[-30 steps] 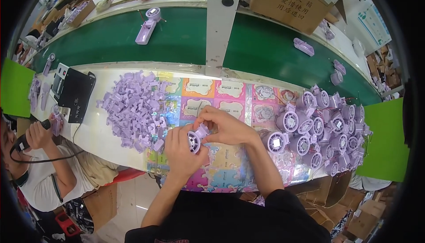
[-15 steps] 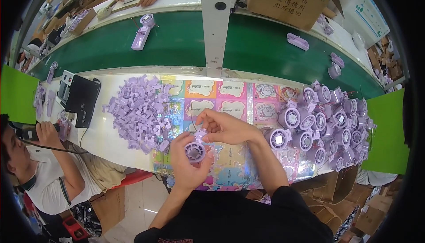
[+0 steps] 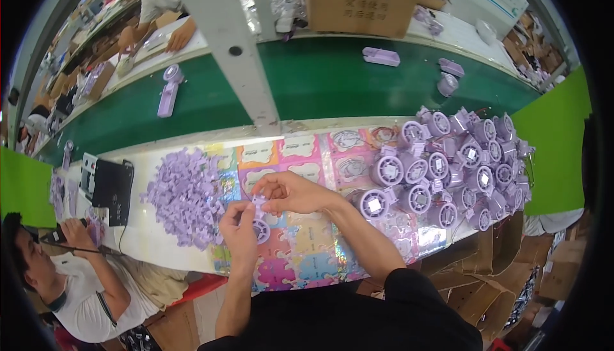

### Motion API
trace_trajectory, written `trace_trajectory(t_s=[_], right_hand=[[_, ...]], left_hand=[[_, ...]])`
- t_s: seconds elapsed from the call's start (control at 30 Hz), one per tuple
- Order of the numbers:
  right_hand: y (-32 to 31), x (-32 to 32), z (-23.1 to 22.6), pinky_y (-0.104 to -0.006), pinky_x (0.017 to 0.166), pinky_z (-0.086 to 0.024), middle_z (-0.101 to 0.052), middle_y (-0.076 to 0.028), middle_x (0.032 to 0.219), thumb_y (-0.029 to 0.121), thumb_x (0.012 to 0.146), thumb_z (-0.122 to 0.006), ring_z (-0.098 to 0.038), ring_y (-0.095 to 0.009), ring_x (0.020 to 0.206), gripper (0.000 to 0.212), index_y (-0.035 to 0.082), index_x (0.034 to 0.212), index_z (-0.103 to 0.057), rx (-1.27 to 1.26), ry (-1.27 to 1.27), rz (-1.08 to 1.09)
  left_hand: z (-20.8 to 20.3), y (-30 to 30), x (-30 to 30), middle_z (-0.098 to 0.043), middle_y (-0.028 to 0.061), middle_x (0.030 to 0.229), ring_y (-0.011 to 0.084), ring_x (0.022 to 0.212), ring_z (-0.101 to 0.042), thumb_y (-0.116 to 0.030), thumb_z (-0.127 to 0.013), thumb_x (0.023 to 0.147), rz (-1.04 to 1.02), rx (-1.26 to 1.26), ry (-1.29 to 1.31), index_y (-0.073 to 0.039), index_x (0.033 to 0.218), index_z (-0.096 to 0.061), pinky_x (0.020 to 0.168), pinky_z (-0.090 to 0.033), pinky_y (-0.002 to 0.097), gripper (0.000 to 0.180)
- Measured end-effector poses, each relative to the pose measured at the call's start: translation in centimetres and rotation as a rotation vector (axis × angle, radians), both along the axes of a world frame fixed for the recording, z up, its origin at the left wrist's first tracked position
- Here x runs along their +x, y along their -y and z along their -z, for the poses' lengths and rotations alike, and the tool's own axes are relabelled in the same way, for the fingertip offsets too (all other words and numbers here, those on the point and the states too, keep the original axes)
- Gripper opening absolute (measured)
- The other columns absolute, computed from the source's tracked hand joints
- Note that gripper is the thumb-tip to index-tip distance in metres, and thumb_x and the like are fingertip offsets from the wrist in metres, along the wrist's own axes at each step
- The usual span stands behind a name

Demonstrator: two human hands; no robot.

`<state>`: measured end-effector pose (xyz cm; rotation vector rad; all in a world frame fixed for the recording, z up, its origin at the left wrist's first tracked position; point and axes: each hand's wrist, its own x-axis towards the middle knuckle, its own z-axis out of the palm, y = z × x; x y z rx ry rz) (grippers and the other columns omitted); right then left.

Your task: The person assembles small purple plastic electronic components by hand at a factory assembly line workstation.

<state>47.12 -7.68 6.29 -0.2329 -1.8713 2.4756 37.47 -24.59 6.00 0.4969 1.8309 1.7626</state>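
Left hand [image 3: 240, 232] has shifted along the fan [image 3: 261, 231] to its neck [image 3: 259, 202], just right of the heap [image 3: 182, 200]; its fingertips pinch there, the right hand [image 3: 293, 193] clamped opposite; so slight a hold could let the fan twist or drop.

White table [image 3: 144, 239] beneath heaped small lilac parts [image 3: 185, 197] and round lilac housings [image 3: 437, 165]

Dressed in black short-sleeved top [image 3: 332, 322], lower centre of frame. Matte-looking, loose around right sleeve [image 3: 419, 296], lower right of centre. Bare along both forearms [image 3: 364, 232], down through left hand [image 3: 240, 226] and right hand [image 3: 295, 194], mid-frame.
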Motion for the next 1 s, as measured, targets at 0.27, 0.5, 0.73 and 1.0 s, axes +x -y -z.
trace_trajectory(t_s=[0.27, 0.5, 0.73, 1.0], right_hand=[[0.0, -0.8, 0.5, -0.0311, 0.100, -0.049, -0.057, -0.007, 0.130, 0.022, 0.096, -0.071, -0.055, -0.013, 0.120, 0.055, 0.011, 0.144, -0.047, -0.323, -0.309, 0.414], [-1.5, -0.6, 3.4, -0.0363, 0.100, -0.051, -0.063, -0.004, 0.126, 0.031, 0.100, -0.063, -0.060, -0.016, 0.116, 0.043, 0.010, 0.136, -0.051, -1.166, -0.502, 0.563], [-1.1, -1.9, 3.5, -0.0318, 0.074, -0.059, -0.065, -0.002, 0.103, 0.031, 0.101, -0.064, -0.066, -0.015, 0.089, 0.032, 0.009, 0.122, -0.056, -1.152, -0.393, 0.656], [0.5, -3.4, 3.3, -0.0287, 0.089, -0.054, -0.059, -0.010, 0.127, 0.031, 0.097, -0.068, -0.059, -0.015, 0.113, 0.064, 0.000, 0.146, -0.039, -0.461, -0.063, 0.798]], left_hand=[[-6.1, -7.2, 1.1, -0.062, 0.0116, 0.108, 0.0208, 0.100, -0.059, 0.000, -0.059, 0.093, -0.153, 0.176, -0.636, 0.002, 0.101, -0.061, 0.090, -0.046, 0.0314, 0.009], [-9.8, -20.3, 3.4, -0.066, 0.0144, 0.111, 0.0301, 0.110, -0.060, -0.014, -0.070, 0.089, 0.298, 0.176, -0.810, -0.002, 0.120, -0.063, 0.096, -0.047, 0.0394, 0.034], [-8.0, -41.8, 2.9, -0.057, 0.0212, 0.131, 0.0373, 0.125, -0.053, -0.014, -0.074, 0.084, 0.767, -0.017, -1.461, -0.003, 0.139, -0.045, 0.107, -0.041, 0.0449, 0.063], [0.3, -50.2, 0.9, -0.062, 0.0217, 0.129, 0.0390, 0.122, -0.058, -0.016, -0.081, 0.071, 0.925, -0.302, -1.262, -0.014, 0.145, -0.042, 0.101, -0.048, 0.0456, 0.083]])
